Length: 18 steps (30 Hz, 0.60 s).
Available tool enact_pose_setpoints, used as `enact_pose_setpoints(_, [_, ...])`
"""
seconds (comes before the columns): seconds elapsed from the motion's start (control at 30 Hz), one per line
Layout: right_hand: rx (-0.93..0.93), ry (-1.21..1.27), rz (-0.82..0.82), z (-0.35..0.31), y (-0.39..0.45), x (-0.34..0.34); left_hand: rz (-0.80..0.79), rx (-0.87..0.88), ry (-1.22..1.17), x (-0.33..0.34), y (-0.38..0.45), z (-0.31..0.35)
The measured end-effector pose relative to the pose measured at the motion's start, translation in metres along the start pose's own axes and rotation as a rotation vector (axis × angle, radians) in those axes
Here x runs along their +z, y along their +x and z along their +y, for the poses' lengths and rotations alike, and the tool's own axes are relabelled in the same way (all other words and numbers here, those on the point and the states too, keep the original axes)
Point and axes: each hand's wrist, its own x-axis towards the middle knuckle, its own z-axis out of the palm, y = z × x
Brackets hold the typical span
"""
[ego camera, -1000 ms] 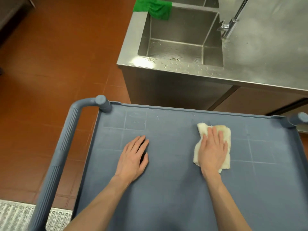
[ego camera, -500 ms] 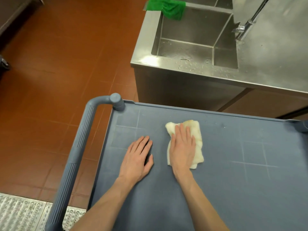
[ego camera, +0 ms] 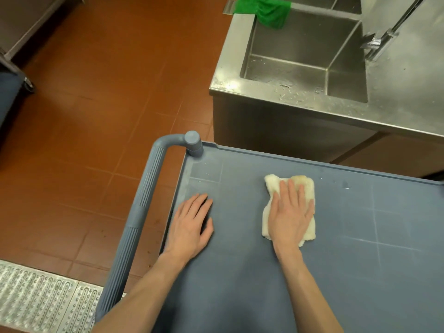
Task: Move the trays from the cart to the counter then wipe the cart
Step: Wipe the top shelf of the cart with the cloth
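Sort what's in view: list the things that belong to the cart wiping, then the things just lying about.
In the job:
- cart, top shelf being wiped
- white cloth, flat on the cart
- right hand, pressing the cloth
- left hand, resting flat on the cart

Lying about:
- green cloth, draped over the sink edge
- sink
- faucet
- floor grate

Even, fairly bright indoor light falls from overhead — shadows are soft and short, one dark patch under the left hand (ego camera: pixel 191 227). Glare whitens the steel sink (ego camera: pixel 283 92) rim at centre right, and the steel surface at upper right looks hazy. The left hand's edges smear slightly with motion blur. Wide-angle bending curves the cart (ego camera: pixel 336 272) edges toward the frame borders.
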Motion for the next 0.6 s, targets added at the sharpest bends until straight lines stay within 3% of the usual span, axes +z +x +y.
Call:
enact_pose_setpoints(0.1, [0.079, 0.019, 0.019, 0.004, 0.003, -0.001, 0.013, -0.003, 0.038, -0.005, -0.003, -0.008])
enact_pose_setpoints(0.27, [0.034, 0.047, 0.022, -0.02, -0.002, 0.008, 0.038, -0.035, 0.039, -0.003, -0.002, -0.002])
enact_pose_setpoints(0.6, [-0.387, 0.06, -0.049, -0.114, -0.006, 0.031, 0.116, -0.067, 0.067, -0.005, -0.005, -0.002])
